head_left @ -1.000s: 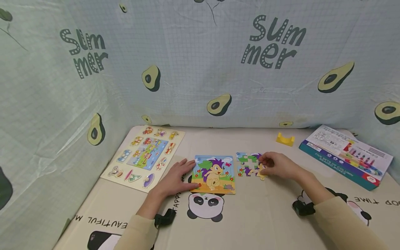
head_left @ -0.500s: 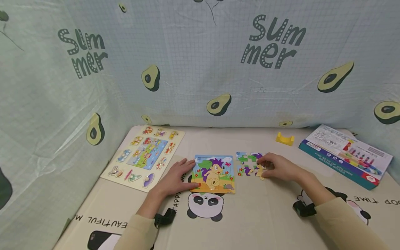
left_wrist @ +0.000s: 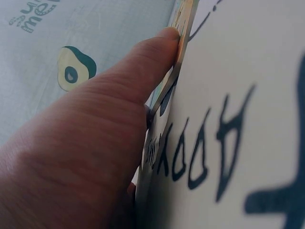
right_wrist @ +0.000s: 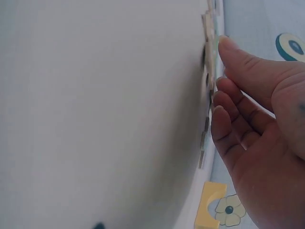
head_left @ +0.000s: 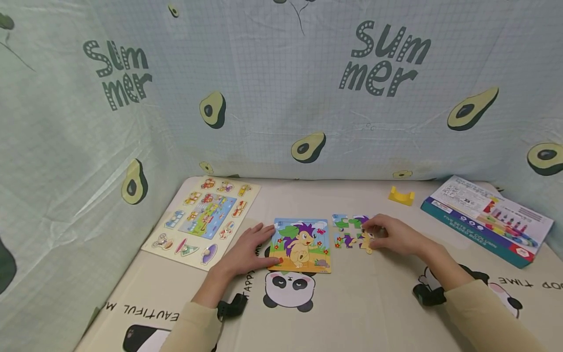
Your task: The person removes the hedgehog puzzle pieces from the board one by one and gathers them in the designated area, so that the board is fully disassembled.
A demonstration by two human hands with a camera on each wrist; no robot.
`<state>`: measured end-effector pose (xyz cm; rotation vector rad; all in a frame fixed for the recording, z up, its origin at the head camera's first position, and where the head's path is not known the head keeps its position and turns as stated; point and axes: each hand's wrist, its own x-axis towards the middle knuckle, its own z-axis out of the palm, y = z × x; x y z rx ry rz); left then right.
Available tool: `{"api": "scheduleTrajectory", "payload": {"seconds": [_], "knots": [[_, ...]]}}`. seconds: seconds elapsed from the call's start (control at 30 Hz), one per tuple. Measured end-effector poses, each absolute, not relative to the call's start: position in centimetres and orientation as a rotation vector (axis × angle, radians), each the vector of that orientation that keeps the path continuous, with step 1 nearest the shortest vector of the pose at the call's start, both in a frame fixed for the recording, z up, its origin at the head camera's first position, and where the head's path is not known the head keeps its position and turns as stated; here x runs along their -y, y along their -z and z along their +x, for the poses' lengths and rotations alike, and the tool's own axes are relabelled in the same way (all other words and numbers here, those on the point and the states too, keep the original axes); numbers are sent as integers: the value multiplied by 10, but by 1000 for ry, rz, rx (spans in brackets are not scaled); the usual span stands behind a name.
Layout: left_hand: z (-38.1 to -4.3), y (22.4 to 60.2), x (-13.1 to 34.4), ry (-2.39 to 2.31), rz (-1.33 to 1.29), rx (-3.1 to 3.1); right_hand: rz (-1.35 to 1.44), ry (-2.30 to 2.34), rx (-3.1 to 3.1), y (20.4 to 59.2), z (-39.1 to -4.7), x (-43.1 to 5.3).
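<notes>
A square hedgehog puzzle board lies on the table in the head view. My left hand rests at its left side, with the thumb on the front left corner and the fingers stretched along the edge. Just right of the board sits a small group of jigsaw pieces, fitted in two rows. My right hand holds the right side of this group by a hedgehog-body jigsaw piece, thumb nearer me and curled fingers beyond. The right wrist view shows the fingertips at the thin stacked-looking edges of the pieces.
A wooden vehicle puzzle lies at the left. A yellow curved block stands at the back, beside a boxed toy set at the right. A patterned curtain hangs behind the table.
My right fingers have shifted slightly at the right pieces, the index finger and thumb settling on them. The left hand and the board keep their place.
</notes>
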<state>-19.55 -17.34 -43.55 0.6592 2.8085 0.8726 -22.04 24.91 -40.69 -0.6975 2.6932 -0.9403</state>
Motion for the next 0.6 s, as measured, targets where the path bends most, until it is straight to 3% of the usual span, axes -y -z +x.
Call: {"api": "scheduleTrajectory", "payload": {"seconds": [0.6], "knots": [[-194,435,173,-889,660,-2803,-767,1155,-2601,401,-227,-204]]}}
